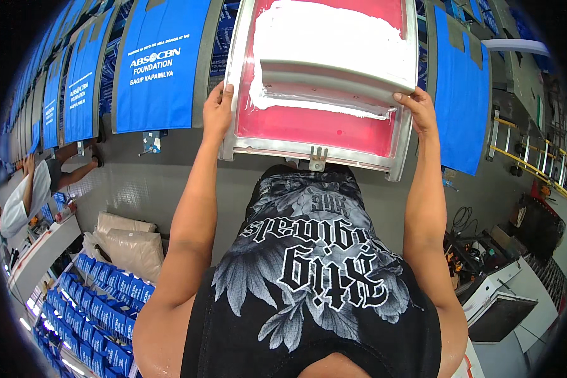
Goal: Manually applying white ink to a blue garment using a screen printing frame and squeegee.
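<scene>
In front of me is a screen printing frame with a metal border and red mesh. White ink coats much of the mesh. Across the ink lies a wide grey squeegee, its right end close to the right rail. My left hand grips the left rail, fingers closed over the edge. At the right rail is my right hand, thumb and fingers closed on it beside the squeegee's end; whether they also touch the squeegee cannot be made out. A metal bracket sits at the frame's near edge.
Blue printed fabric pieces lie on boards to the left, with another blue piece at the right. A person works at far left. Wrapped bundles, hanging blue items and a yellow ladder stand around.
</scene>
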Demonstrator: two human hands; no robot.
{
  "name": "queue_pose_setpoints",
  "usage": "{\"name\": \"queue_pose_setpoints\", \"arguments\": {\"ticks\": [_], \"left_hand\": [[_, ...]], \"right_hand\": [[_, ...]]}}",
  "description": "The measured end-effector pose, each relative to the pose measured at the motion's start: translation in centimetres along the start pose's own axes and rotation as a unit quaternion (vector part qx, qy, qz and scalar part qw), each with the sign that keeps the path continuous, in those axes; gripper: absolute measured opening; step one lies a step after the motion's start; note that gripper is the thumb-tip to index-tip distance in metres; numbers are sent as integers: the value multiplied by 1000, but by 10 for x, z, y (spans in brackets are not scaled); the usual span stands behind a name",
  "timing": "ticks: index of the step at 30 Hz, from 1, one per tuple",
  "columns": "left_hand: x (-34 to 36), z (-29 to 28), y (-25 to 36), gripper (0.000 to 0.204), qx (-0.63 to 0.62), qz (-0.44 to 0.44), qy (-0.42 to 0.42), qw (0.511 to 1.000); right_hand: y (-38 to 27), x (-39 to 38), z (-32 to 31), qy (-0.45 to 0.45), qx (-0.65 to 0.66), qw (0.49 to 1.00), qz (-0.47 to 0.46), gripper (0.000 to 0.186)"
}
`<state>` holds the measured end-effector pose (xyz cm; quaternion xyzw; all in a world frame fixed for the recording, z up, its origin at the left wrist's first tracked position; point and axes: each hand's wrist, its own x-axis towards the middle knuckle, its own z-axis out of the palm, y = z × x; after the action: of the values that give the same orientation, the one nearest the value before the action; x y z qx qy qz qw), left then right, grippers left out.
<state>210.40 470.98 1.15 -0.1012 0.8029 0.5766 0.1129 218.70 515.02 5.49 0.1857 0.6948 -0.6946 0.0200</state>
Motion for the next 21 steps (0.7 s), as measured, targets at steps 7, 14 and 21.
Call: {"name": "queue_pose_setpoints", "arguments": {"ticks": [7,14,21], "left_hand": [[-6,-5,25,52,309,229,61,921],[-33,32,116,36,465,282,-234,806],[74,77,153,26,382,438,-18,813]], "right_hand": [[-28,-19,-5,-63,-365,929,10,39],[-47,-63,42,-65,-526,834,-154,40],[-85,68,29,7,-593,768,-243,36]]}}
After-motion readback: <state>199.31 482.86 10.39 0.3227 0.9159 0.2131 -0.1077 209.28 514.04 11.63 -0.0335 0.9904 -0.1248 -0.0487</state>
